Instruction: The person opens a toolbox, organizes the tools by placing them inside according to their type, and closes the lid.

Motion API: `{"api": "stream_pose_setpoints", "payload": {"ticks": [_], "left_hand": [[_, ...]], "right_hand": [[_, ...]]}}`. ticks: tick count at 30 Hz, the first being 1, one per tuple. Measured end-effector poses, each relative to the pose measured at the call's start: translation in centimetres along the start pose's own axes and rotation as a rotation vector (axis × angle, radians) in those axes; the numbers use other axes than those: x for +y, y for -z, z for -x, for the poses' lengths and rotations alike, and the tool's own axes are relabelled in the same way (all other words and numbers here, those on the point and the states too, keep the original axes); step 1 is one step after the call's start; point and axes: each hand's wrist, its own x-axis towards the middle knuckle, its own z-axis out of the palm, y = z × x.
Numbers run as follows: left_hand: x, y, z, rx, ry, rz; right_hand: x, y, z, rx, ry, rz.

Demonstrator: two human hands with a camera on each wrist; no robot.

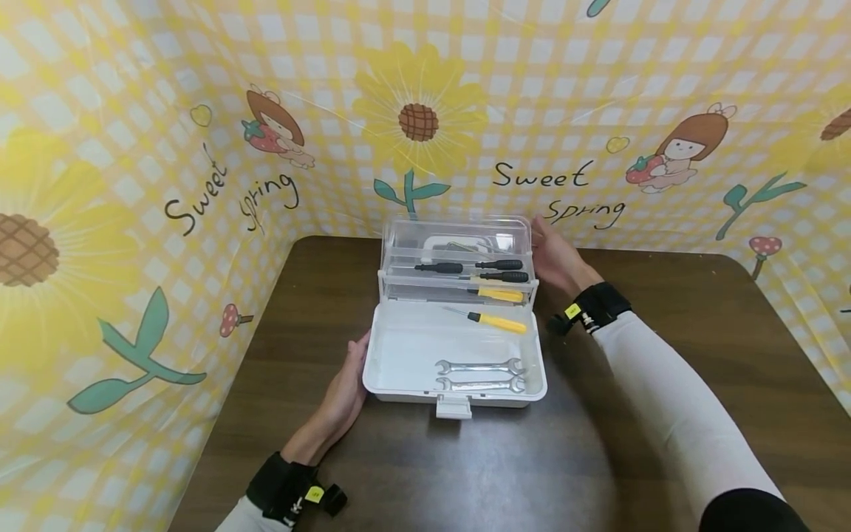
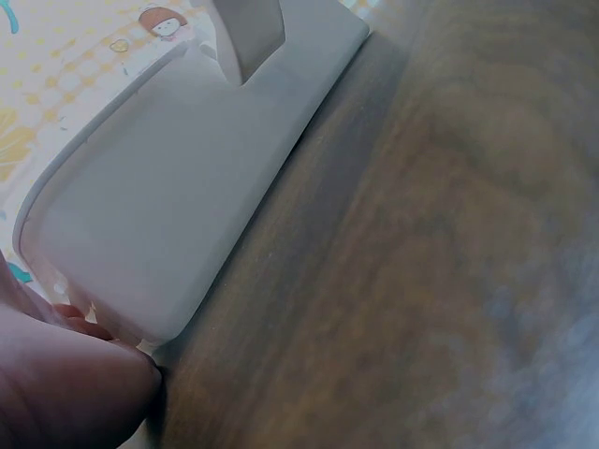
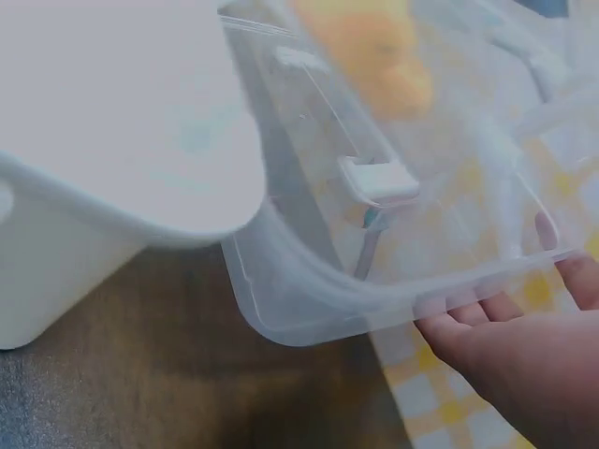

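Note:
A white plastic toolbox (image 1: 405, 347) with a front latch (image 1: 454, 406) stands open on the table. My left hand (image 1: 344, 388) rests along its left side; in the left wrist view the thumb (image 2: 84, 383) lies by the lower corner. At the back, my right hand (image 1: 558, 255) holds the right edge of the raised clear lid (image 3: 309, 313), its fingers at the rim. In the bottom lie a yellow-handled screwdriver (image 1: 499, 323) and two open-end wrenches (image 1: 480, 366). Several black-handled screwdrivers (image 1: 439, 267) and another yellow handle (image 1: 500, 294) lie in the raised tray.
The dark wooden table (image 1: 412, 473) extends around the toolbox. A yellow checked cloth (image 1: 499, 111) with printed sunflowers hangs close behind the lid and along the left side. Each wrist wears a black strap (image 1: 601, 305) with a small camera.

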Motion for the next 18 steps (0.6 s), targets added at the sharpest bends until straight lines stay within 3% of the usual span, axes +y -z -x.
{"api": "stream_pose_setpoints", "payload": {"ticks": [14,18], "left_hand": [[-0.1,0.0,0.0,-0.005,-0.004,-0.008],[-0.1,0.0,0.0,-0.008,-0.012,-0.013]], "right_hand": [[-1.7,-1.3,1.6,0.024,0.167,0.075],[-2.0,-1.7,2.0,0.004,0.222,0.031]]}}
